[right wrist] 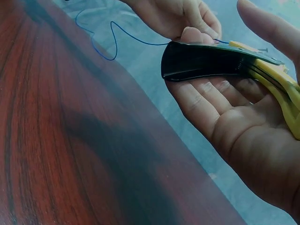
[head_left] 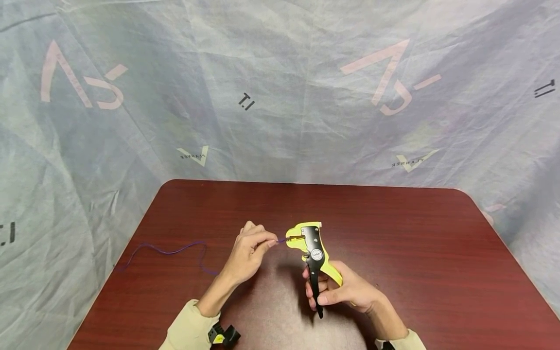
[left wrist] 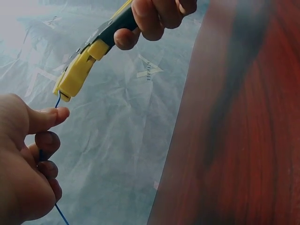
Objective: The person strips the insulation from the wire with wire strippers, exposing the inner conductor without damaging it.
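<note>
My left hand [head_left: 250, 248] pinches a thin purple-blue wire [head_left: 282, 240] between thumb and fingertips. Its short front end reaches the yellow nose of a wire stripper [head_left: 313, 243], which has one black and one yellow handle. My right hand [head_left: 345, 287] holds the tool by these handles, nose up and away from me. From the left wrist view, the wire [left wrist: 58, 99] enters the slot at the nose tip, so its very end is hidden. Seen from the right wrist, the black handle [right wrist: 201, 62] lies across my fingers, with the palm under it.
A reddish-brown wooden table [head_left: 415, 243] lies under both hands. The long tail of the wire [head_left: 170, 252] trails in loose curves to the left. Behind the table hangs a grey printed sheet [head_left: 280, 121]. A black wrist device [head_left: 225, 335] sits at my left sleeve.
</note>
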Action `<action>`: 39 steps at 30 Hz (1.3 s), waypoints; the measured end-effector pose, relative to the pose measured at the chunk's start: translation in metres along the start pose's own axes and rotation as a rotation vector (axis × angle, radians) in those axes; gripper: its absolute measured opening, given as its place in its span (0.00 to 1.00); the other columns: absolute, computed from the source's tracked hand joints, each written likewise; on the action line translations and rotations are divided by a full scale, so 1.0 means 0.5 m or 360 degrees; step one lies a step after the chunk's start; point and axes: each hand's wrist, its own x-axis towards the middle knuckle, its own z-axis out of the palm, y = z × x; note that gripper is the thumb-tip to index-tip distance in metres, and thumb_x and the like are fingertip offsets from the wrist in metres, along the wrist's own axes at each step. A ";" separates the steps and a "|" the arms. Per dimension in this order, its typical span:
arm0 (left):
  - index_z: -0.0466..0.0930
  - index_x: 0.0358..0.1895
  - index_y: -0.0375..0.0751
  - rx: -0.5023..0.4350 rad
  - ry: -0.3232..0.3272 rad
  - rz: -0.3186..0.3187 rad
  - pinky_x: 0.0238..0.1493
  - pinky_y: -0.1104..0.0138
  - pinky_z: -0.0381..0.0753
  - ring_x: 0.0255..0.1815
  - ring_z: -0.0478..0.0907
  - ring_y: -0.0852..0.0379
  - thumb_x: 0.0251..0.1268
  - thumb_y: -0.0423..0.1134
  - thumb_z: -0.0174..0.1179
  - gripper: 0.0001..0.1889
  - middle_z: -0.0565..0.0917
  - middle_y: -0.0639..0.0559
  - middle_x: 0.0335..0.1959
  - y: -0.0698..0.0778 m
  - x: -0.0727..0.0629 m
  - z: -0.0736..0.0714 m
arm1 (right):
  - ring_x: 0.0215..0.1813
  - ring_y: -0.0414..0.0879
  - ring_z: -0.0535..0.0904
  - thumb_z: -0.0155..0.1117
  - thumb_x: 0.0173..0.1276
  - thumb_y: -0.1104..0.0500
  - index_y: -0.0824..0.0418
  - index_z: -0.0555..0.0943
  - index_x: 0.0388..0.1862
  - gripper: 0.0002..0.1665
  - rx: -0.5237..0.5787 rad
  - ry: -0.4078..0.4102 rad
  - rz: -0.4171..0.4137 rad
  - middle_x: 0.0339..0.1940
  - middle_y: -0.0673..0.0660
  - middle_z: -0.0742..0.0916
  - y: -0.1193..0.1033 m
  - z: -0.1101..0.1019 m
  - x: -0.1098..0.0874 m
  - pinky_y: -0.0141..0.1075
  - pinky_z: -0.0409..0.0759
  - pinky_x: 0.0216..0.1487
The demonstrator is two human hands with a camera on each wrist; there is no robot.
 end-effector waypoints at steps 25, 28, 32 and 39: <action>0.86 0.29 0.42 -0.0048 -0.0109 -0.0184 0.32 0.73 0.64 0.29 0.61 0.68 0.62 0.32 0.65 0.04 0.75 0.56 0.19 0.025 0.004 0.002 | 0.42 0.45 0.87 0.63 0.65 0.74 0.68 0.71 0.59 0.23 0.0017 -0.0031 0.0034 0.42 0.52 0.86 0.002 0.005 0.003 0.37 0.85 0.47; 0.86 0.29 0.43 -0.0062 -0.0132 -0.0238 0.31 0.74 0.64 0.29 0.60 0.69 0.62 0.33 0.65 0.05 0.75 0.56 0.19 0.028 0.005 0.000 | 0.42 0.44 0.87 0.63 0.65 0.74 0.67 0.71 0.58 0.24 0.0005 -0.0015 0.0060 0.41 0.52 0.86 0.001 0.007 0.003 0.37 0.85 0.47; 0.85 0.28 0.44 -0.0092 -0.0157 -0.0296 0.30 0.74 0.64 0.28 0.60 0.69 0.63 0.32 0.64 0.06 0.75 0.56 0.19 0.029 0.004 -0.002 | 0.41 0.43 0.86 0.64 0.64 0.74 0.64 0.73 0.58 0.24 -0.0017 0.0009 0.0095 0.40 0.51 0.86 0.003 0.009 0.002 0.36 0.85 0.47; 0.85 0.27 0.46 -0.0142 -0.0185 -0.0375 0.30 0.74 0.62 0.28 0.59 0.67 0.64 0.33 0.64 0.08 0.72 0.56 0.18 0.028 0.002 -0.004 | 0.41 0.43 0.86 0.64 0.64 0.73 0.64 0.73 0.57 0.23 -0.0022 0.0019 0.0102 0.40 0.51 0.86 0.006 0.010 0.003 0.36 0.85 0.47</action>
